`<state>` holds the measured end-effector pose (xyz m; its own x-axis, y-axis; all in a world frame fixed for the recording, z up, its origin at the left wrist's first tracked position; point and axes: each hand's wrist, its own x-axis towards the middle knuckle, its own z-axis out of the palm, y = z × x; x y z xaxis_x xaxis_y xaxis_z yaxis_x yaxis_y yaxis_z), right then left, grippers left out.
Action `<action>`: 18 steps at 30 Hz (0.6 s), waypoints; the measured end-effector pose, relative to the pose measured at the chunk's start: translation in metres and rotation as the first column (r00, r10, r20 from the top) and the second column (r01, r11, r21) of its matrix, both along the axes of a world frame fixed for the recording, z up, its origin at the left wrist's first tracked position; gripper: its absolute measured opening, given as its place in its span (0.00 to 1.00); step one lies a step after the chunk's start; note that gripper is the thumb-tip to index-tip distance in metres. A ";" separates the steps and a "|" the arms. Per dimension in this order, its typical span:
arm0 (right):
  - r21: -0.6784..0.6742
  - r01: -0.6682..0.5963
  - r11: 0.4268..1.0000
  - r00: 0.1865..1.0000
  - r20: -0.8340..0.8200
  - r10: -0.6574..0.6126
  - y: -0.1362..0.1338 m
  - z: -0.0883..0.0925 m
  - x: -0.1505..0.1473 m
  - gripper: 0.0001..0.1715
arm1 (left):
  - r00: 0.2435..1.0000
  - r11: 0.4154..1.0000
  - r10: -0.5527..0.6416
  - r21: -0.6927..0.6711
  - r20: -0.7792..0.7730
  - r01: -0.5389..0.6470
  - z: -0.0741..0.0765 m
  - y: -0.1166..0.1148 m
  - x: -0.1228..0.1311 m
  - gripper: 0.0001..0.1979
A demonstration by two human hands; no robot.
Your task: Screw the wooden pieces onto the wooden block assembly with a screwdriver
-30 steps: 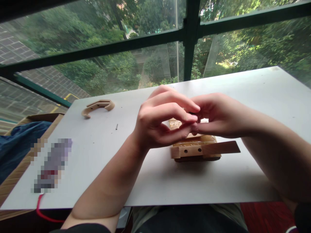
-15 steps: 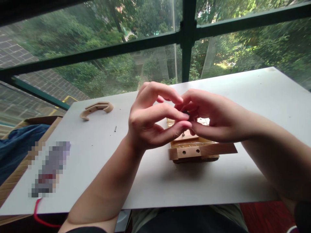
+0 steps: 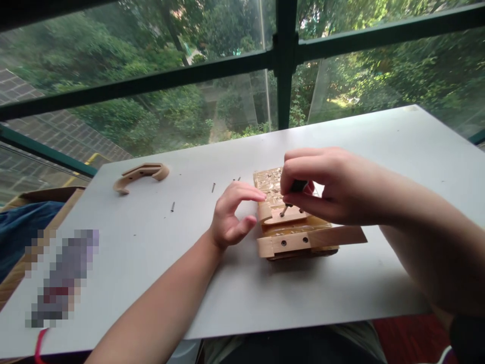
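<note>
A small wooden model assembly [image 3: 299, 237] with holes in its front bar lies on the white board [image 3: 151, 253]. My right hand [image 3: 322, 184] is closed around a small dark-handled screwdriver [image 3: 291, 194], its tip set down into a hole on the model's top piece. My left hand [image 3: 233, 215] rests on the board at the model's left edge, fingers curled loosely and touching its side, holding nothing.
A curved wooden piece [image 3: 140, 174] lies at the board's far left. A few small screws [image 3: 172, 206] are scattered on the board between it and the model. A blurred-out object [image 3: 60, 275] sits near the left edge. A window frame runs behind the board.
My hands were joined above the model, fingertips together. They have come apart: the left dropped to the model's left side, the right lowered the screwdriver tip onto the model.
</note>
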<state>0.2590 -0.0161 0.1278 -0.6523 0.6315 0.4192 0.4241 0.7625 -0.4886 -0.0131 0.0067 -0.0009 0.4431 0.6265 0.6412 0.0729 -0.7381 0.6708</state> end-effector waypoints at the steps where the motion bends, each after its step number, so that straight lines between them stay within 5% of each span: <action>1: -0.001 -0.003 1.000 1.000 0.000 0.003 0.000 0.000 -0.001 0.09 | 0.999 1.000 -0.025 -0.008 -0.027 0.025 0.003 -0.001 0.002 0.22; 5: -0.062 -0.085 0.994 0.996 -0.041 0.083 0.001 -0.004 -0.004 0.09 | 0.994 0.992 -0.082 -0.096 -0.066 0.076 0.010 -0.004 0.004 0.22; 10: -0.194 -0.171 0.966 0.985 -0.060 0.162 0.002 -0.005 -0.004 0.10 | 0.982 0.990 -0.140 -0.035 -0.126 0.137 0.004 -0.001 0.004 0.19; 18: -0.269 -0.063 0.961 0.998 0.007 0.067 -0.002 0.003 0.004 0.18 | 0.979 0.988 -0.149 0.026 -0.139 0.154 0.009 0.001 0.010 0.16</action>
<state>0.2629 -0.0177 0.1305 -0.7009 0.6754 0.2292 0.3874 0.6303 -0.6728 -0.0029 0.0080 0.0077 0.6155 0.5231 0.5895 0.0470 -0.7710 0.6351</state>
